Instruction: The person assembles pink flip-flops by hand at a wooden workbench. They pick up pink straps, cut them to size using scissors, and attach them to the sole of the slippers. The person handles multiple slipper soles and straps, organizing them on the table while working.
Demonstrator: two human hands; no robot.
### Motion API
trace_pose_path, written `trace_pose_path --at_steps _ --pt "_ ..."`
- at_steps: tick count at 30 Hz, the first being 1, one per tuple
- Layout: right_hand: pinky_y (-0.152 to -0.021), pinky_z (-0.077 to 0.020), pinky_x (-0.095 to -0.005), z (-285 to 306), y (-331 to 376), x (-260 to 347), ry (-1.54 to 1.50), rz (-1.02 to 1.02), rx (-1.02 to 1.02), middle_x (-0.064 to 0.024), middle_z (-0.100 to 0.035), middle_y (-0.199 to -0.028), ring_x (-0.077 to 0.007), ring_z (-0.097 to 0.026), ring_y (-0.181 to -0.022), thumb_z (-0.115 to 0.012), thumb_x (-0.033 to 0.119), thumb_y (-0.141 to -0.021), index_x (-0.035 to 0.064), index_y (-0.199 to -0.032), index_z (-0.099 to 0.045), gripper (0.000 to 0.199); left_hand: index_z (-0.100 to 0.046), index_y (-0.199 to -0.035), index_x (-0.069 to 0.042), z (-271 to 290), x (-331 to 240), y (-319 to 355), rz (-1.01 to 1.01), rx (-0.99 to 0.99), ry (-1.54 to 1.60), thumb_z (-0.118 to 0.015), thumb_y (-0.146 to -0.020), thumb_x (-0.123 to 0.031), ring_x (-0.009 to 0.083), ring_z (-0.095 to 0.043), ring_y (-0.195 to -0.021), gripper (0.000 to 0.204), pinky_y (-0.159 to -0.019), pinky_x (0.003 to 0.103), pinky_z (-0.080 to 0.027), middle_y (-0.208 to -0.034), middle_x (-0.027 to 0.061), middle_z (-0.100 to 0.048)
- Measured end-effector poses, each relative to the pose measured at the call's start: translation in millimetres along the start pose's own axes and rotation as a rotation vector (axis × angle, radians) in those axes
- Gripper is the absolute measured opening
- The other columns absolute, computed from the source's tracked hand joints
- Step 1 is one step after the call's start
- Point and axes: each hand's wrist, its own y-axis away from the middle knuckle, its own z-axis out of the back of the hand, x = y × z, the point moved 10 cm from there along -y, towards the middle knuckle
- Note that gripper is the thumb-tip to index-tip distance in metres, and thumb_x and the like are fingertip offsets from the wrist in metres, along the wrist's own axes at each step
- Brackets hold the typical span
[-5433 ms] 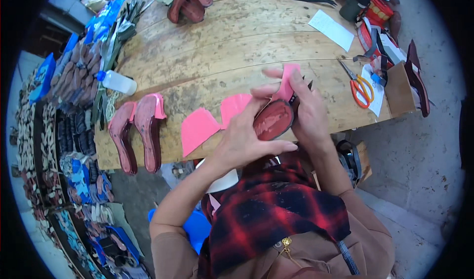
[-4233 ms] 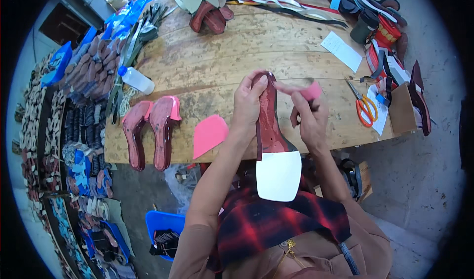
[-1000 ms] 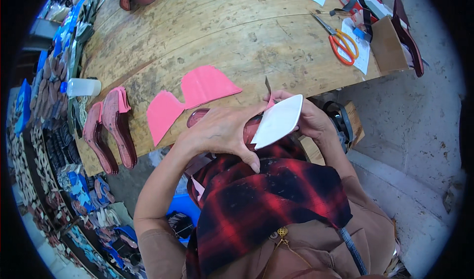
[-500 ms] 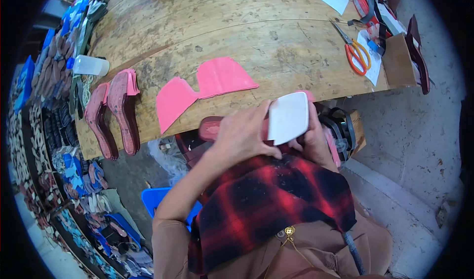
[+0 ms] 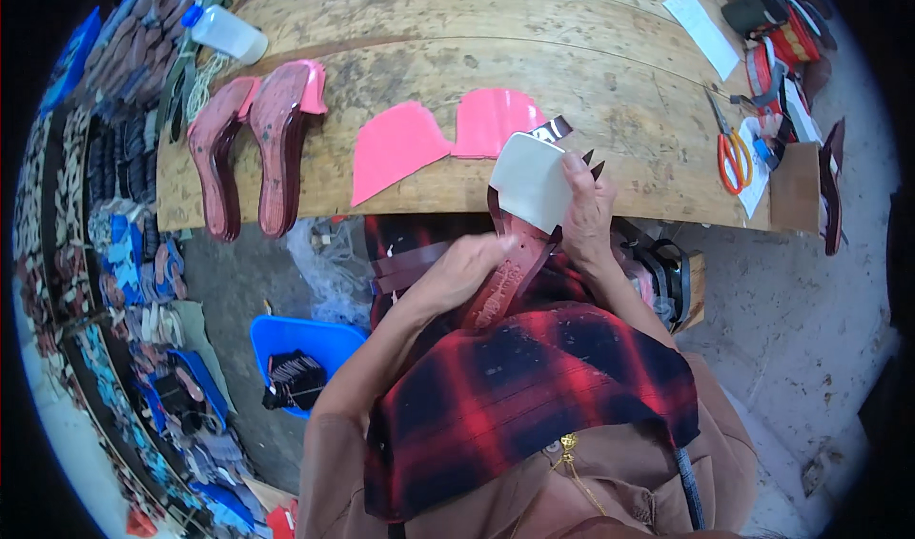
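A reddish-brown shoe last [image 5: 499, 289] is held over my lap at the table's near edge, its heel end toward me. A white insole piece [image 5: 527, 179] covers its broad toe end, and glossy dark maroon strips [image 5: 550, 130] stick out around it. My right hand [image 5: 589, 213] grips the toe end from the right, thumb on the white piece. My left hand [image 5: 467, 270], slightly blurred, is closed against the last's middle from the left; its fingertips are partly hidden. Two pink sheet pieces [image 5: 398, 150] lie on the table just beyond.
Two more lasts [image 5: 278, 172] with pink toe pieces lie at the table's left. Behind them is a clear bottle [image 5: 229, 36] with a blue cap. Orange-handled scissors [image 5: 734, 158] and a cardboard box [image 5: 796, 188] are at the right. A blue bin [image 5: 307, 334] stands below left.
The last has turned so its toe points away from me, and the maroon strips now show. My left hand has moved from the white piece down to the last's middle. The view has shifted.
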Motion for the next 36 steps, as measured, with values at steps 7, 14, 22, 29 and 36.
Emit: trace_pose_path --at_steps 7,14,22,29,36 --pt "-0.067 -0.0464 -0.0269 -10.3 -21.6 -33.9 -0.094 -0.063 0.05 -0.0021 -0.061 -0.087 -0.0105 -0.057 -0.077 -0.05 0.031 -0.099 -0.0015 -0.106 -0.06 0.035 -0.06 -0.118 0.002 55.5 -32.7 12.1 -0.099 -0.178 0.17 -0.048 -0.101 -0.026 0.0118 -0.056 -0.101 0.035 -0.088 0.029 -0.045 -0.107 0.0052 -0.064" --pt "-0.083 -0.0506 -0.0323 -58.2 -22.6 -8.5 -0.073 -0.006 0.267 -0.0072 -0.064 -0.104 -0.0159 -0.062 -0.096 -0.045 0.037 -0.1 -0.0008 -0.118 -0.058 0.044 -0.058 -0.099 0.001 86.2 -55.7 12.8 -0.276 -0.186 0.13 -0.056 -0.096 -0.028 0.009 -0.053 -0.079 0.029 -0.07 0.027 -0.045 -0.083 0.0007 -0.057" --pt "-0.047 -0.0334 -0.0188 -126.0 -20.9 28.2 0.247 0.179 0.433 0.0044 -0.06 -0.08 -0.0006 -0.045 -0.056 -0.057 0.027 -0.097 0.0023 -0.114 -0.061 0.031 -0.061 -0.102 -0.001 155.3 -72.5 58.4 -0.522 -0.916 0.257 -0.046 -0.103 -0.036 0.0084 -0.051 -0.089 0.038 -0.079 0.028 -0.043 -0.095 0.0009 -0.059" --pt "-0.037 -0.0223 -0.0228 -163.7 1.2 -5.1 0.125 -0.098 0.325 0.0073 -0.043 -0.052 -0.0018 -0.032 -0.039 -0.059 0.029 -0.097 0.0123 -0.078 -0.056 0.026 -0.046 -0.099 0.0 175.4 -111.1 94.3 -0.692 -1.333 0.016 -0.043 -0.103 -0.028 0.0305 -0.051 -0.068 0.029 -0.064 0.041 -0.041 -0.074 0.0192 -0.05" --pt "-0.052 -0.0402 -0.0308 -171.4 59.5 -23.3 0.566 0.257 0.591 -0.0022 -0.049 -0.058 -0.0096 -0.048 -0.052 -0.056 0.022 -0.098 -0.0002 -0.082 -0.058 0.028 -0.056 -0.091 0.001 239.6 -97.5 118.6 -0.683 -1.389 0.255 -0.046 -0.102 -0.027 0.0135 -0.049 -0.074 0.031 -0.07 0.031 -0.042 -0.077 0.0071 -0.057"
